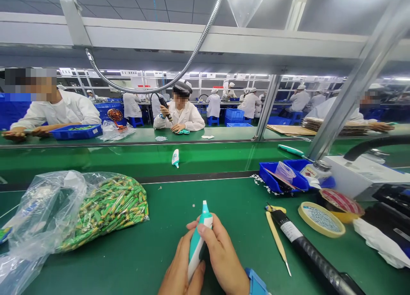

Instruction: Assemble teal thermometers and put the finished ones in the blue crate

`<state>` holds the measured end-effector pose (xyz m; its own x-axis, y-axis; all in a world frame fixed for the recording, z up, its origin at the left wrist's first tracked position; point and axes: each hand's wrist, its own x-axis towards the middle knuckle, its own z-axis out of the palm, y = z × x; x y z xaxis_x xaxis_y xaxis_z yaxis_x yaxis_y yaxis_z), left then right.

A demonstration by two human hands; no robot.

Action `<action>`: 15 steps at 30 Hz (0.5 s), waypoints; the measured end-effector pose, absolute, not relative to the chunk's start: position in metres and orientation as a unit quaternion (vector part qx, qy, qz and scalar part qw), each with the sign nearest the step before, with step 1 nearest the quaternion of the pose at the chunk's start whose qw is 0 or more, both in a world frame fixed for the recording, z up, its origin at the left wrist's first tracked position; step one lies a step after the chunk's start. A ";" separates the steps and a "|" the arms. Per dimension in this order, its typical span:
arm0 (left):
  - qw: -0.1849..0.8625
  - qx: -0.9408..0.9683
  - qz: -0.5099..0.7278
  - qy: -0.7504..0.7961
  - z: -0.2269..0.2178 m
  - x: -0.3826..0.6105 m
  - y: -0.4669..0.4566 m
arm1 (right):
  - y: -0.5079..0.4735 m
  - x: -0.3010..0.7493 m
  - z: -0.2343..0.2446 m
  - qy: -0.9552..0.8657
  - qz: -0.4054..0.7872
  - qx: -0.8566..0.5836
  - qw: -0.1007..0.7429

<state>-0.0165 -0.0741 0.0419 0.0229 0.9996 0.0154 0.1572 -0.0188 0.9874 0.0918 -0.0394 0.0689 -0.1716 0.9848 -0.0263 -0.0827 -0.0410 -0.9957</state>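
Both of my hands grip a teal and white plastic handheld device [201, 237], which stands tilted with its narrow teal tip upward. My left hand [179, 263] holds its lower body from the left, and my right hand [222, 254] wraps its upper part, with a blue wristband [255, 283] at the wrist. To the left lies a clear plastic bag [107, 211] full of green and yellow cylindrical parts. To the right rest a black corded tool [307, 246] and a slim pale-yellow pick [277, 239], both apart from my hands.
A blue tray [282, 177] holding a plastic bag and scraps stands beyond my right hand, next to a roll of tape [322, 220] and a white machine [361, 175]. A green conveyor belt [128, 160] carries a similar teal device [175, 158]. Co-workers [179, 113] sit across it.
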 end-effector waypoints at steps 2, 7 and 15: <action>0.476 0.542 0.460 0.518 0.045 -0.020 -0.071 | -0.039 0.094 0.072 -0.519 0.578 -0.433 0.458; 0.535 0.453 0.419 0.576 0.068 -0.032 -0.060 | -0.053 0.147 0.095 -0.591 0.446 -0.541 0.400; 0.641 0.403 0.491 0.431 0.079 -0.043 -0.065 | -0.081 0.319 0.100 -0.807 -0.047 -0.538 0.239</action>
